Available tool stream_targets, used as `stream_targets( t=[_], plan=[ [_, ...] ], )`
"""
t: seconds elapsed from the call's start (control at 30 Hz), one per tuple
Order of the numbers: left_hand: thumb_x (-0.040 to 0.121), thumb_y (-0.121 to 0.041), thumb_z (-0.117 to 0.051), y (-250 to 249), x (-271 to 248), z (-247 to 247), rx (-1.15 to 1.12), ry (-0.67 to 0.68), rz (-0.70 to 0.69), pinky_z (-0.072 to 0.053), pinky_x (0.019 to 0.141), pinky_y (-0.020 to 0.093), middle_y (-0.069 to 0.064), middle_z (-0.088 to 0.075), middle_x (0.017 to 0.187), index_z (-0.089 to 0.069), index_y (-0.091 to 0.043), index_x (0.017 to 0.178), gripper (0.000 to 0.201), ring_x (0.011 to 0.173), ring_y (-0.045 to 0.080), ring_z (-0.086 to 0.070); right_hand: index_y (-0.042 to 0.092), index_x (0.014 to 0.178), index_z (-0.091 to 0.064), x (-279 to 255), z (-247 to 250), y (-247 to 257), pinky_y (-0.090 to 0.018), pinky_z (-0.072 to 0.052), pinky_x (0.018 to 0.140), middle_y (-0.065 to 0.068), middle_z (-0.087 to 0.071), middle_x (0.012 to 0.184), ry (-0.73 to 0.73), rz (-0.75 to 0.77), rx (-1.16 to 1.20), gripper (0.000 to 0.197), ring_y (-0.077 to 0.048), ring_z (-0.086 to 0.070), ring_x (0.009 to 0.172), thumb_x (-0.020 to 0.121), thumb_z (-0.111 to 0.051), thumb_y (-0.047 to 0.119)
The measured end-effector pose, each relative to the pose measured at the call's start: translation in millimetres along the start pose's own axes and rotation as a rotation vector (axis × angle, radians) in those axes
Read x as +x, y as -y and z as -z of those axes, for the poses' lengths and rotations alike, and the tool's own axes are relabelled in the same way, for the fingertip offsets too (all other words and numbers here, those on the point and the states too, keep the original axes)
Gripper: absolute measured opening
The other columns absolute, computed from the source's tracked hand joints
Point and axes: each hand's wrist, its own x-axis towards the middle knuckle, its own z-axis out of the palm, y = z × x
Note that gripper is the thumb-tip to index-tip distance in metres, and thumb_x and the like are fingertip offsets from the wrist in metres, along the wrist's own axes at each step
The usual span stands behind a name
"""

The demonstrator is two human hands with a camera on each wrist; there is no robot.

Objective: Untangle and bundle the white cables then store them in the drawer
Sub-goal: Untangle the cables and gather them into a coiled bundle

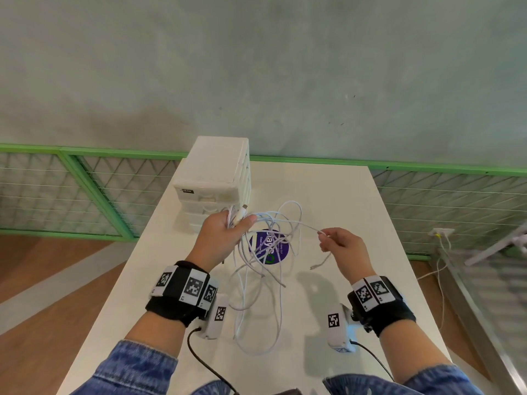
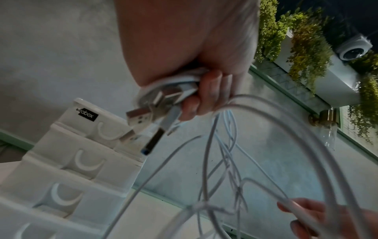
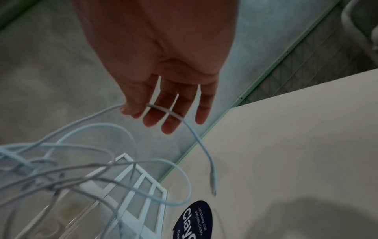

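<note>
A tangle of white cables [image 1: 265, 246] hangs above the white table [image 1: 356, 212], its loops trailing down to the tabletop. My left hand [image 1: 228, 226] grips a bunch of cable ends, with USB plugs [image 2: 143, 118] sticking out of the fist [image 2: 204, 97]. My right hand [image 1: 336, 242] pinches a single strand [image 3: 163, 110] between thumb and fingers, and that strand's small plug [image 3: 212, 182] dangles free below. The white drawer unit [image 1: 214, 178] stands at the table's far left, just behind my left hand, with its drawers [image 2: 81, 161] pushed in.
A round dark-blue sticker [image 1: 269, 248] lies on the table under the tangle. Green-framed mesh fencing [image 1: 85, 189] runs behind the table. A wall socket with a plugged-in lead [image 1: 440, 235] sits to the right, on the floor side.
</note>
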Motion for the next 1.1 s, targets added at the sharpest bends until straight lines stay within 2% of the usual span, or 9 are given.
stream_targets(
  t=[0.07,0.13,0.27,0.47,0.57,0.63,0.77,0.9,1.1],
  plan=[
    [0.086,-0.038,-0.065,2.8,0.8,0.7,0.002,0.01,0.034,-0.033,0.051,0.026,0.004,-0.043,0.051,-0.053,0.005,0.067,0.048,0.044,0.012,-0.038,0.018,0.085,-0.069,-0.7,2.9,0.9,-0.012,-0.046,0.06,-0.006,-0.062,0.068,-0.047,0.011,0.073,0.012,-0.003,-0.054,0.052,0.087,-0.062,0.009],
    [0.086,-0.034,-0.066,2.5,-0.2,-0.4,0.007,0.049,0.053,-0.034,0.051,0.024,0.0,-0.046,0.05,-0.053,-0.005,0.064,0.039,0.043,0.01,-0.041,0.024,0.087,-0.069,-2.2,3.2,4.7,-0.009,-0.046,0.06,0.001,-0.061,0.069,-0.083,0.031,0.111,0.016,0.001,-0.052,0.052,0.088,-0.061,0.01],
    [0.086,-0.03,-0.067,-0.2,-1.7,-3.9,0.096,0.086,0.026,-0.033,0.047,0.015,-0.008,-0.046,0.048,-0.048,-0.018,0.059,0.034,0.04,0.001,-0.042,0.026,0.092,-0.071,-5.9,1.2,14.2,-0.003,-0.045,0.07,0.009,-0.067,0.09,-0.106,0.068,0.157,0.013,0.01,-0.059,0.077,0.089,-0.061,0.019],
    [0.085,-0.035,-0.067,-3.3,-2.1,-1.8,0.186,0.158,-0.038,-0.034,0.049,0.01,-0.006,-0.049,0.06,-0.056,-0.009,0.073,0.03,0.053,0.002,-0.046,0.024,0.085,-0.07,-6.2,-1.7,23.0,-0.031,-0.047,0.067,0.004,-0.064,0.087,-0.112,0.084,0.124,0.009,0.009,-0.055,0.068,0.087,-0.063,0.019],
    [0.086,-0.04,-0.064,-2.8,-1.8,-0.9,0.242,0.152,-0.059,-0.032,0.051,0.018,-0.001,-0.047,0.061,-0.051,-0.005,0.07,0.041,0.055,0.012,-0.045,0.031,0.079,-0.065,-1.4,-0.6,16.1,-0.042,-0.049,0.068,0.01,-0.06,0.083,-0.122,0.068,0.018,0.018,0.001,-0.052,0.067,0.09,-0.058,0.019],
    [0.086,-0.041,-0.063,-1.8,-0.6,-0.2,0.276,0.145,-0.062,-0.032,0.052,0.022,0.003,-0.048,0.063,-0.056,0.005,0.079,0.047,0.055,0.015,-0.045,0.029,0.08,-0.062,-0.1,-1.0,11.8,-0.046,-0.05,0.075,0.008,-0.061,0.088,-0.13,0.076,0.011,0.021,-0.005,-0.051,0.076,0.092,-0.053,0.014],
    [0.087,-0.037,-0.063,-4.8,-3.3,-3.0,0.257,0.173,-0.073,-0.032,0.047,0.017,0.001,-0.043,0.059,-0.058,0.008,0.081,0.046,0.048,0.01,-0.04,0.03,0.078,-0.059,-1.7,-5.5,12.1,-0.009,-0.042,0.067,-0.001,-0.059,0.093,-0.108,0.18,0.011,0.031,0.004,-0.049,0.079,0.093,-0.048,0.005],
    [0.087,-0.034,-0.064,-11.0,-7.7,-11.7,0.227,0.198,-0.081,-0.032,0.05,0.017,0.002,-0.045,0.061,-0.051,0.0,0.071,0.04,0.052,0.011,-0.042,0.039,0.076,-0.058,-0.1,-15.3,15.9,-0.018,-0.038,0.077,0.013,-0.057,0.085,-0.029,0.289,-0.132,0.035,-0.008,-0.051,0.087,0.09,-0.055,0.007],
    [0.087,-0.037,-0.064,-10.4,-8.5,-19.3,0.181,0.256,-0.071,-0.036,0.058,0.024,0.013,-0.053,0.067,-0.056,-0.003,0.071,0.039,0.06,0.019,-0.051,0.036,0.081,-0.069,-3.5,-34.5,25.1,-0.008,-0.033,0.079,0.015,-0.056,0.079,0.048,0.42,-0.235,0.021,-0.001,-0.047,0.087,0.084,-0.065,0.015]
  ],
)
